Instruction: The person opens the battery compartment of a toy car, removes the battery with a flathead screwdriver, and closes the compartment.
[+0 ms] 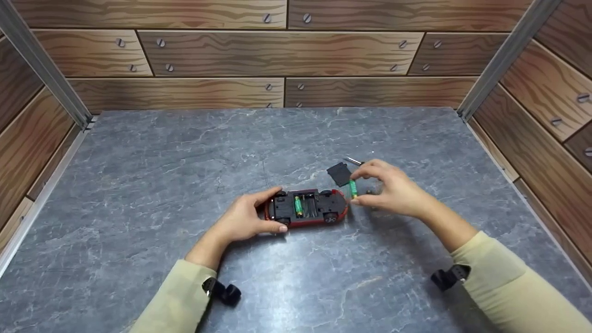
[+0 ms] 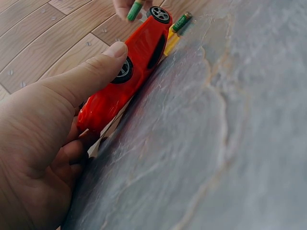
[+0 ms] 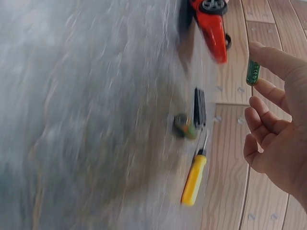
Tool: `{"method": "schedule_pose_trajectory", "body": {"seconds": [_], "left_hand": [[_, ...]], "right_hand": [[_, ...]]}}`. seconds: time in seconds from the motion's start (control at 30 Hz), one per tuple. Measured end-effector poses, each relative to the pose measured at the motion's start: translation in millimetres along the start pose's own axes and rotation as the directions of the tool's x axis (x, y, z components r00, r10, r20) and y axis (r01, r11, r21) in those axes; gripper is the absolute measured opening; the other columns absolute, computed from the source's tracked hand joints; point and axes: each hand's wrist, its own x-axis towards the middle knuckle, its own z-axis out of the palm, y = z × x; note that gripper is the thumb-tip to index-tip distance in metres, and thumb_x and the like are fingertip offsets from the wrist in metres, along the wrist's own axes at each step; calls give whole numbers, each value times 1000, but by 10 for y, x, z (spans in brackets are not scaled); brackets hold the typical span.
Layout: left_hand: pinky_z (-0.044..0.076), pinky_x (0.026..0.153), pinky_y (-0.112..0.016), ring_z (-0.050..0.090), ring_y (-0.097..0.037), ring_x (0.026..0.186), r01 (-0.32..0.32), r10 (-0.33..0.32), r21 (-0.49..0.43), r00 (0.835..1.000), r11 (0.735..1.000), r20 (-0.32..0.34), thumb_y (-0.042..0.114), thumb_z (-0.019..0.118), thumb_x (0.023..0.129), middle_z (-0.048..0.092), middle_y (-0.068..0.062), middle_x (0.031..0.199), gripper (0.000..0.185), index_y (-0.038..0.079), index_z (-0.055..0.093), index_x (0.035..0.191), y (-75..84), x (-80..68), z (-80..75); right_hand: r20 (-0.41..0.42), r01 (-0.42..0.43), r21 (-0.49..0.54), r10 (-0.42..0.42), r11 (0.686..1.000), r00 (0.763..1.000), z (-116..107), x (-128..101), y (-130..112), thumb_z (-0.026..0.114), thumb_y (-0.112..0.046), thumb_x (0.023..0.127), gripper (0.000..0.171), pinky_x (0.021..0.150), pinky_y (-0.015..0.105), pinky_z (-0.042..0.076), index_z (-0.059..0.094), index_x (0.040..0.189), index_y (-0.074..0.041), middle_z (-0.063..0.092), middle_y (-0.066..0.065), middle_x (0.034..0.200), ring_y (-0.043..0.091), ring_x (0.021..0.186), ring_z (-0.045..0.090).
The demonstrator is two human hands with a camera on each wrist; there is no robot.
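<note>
A red toy car (image 1: pixel 332 206) lies wheels up, its dark underside and open battery compartment (image 1: pixel 310 206) facing up. One green battery (image 1: pixel 298 206) sits in the left part of that compartment. My left hand (image 1: pixel 247 215) grips the car's left end, thumb along the near side and fingers at the far side. In my right hand (image 1: pixel 391 189), thumb and fingertips pinch another green battery (image 3: pixel 253 72) by its ends. That battery is held in the air, just right of the car.
A black battery cover (image 1: pixel 340 174) lies beyond the car's right end. Beside it are a screwdriver with a yellow handle (image 3: pixel 194 181) and a loose green battery (image 3: pixel 184 126), partly hidden by my right hand in the head view. Wood-patterned walls (image 1: pixel 277 53) enclose the grey table (image 1: pixel 185 152).
</note>
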Motion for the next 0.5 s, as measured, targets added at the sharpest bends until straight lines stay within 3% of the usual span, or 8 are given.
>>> {"method": "schedule_pose_trajectory", "body": {"seconds": [0.2,0.5], "left_hand": [[41,117,-48,65,-23,119,10,-10,-17,1000,1000,5,38,99,72,58,-9,154,104,22,48,161,-9,2,0],[42,117,-47,65,-24,119,1,-1,-3,1000,1000,3,39,99,72,57,-9,155,104,21,48,161,-8,10,2]], "right_hand": [[-11,-19,-13,19,1000,1000,-73,-95,166,93,-25,83,50,98,59,51,74,127,-13,65,3,125,30,114,61],[1,-87,-34,87,996,996,-145,-222,349,90,-25,86,47,100,59,48,72,129,-14,66,8,128,29,112,63]]}}
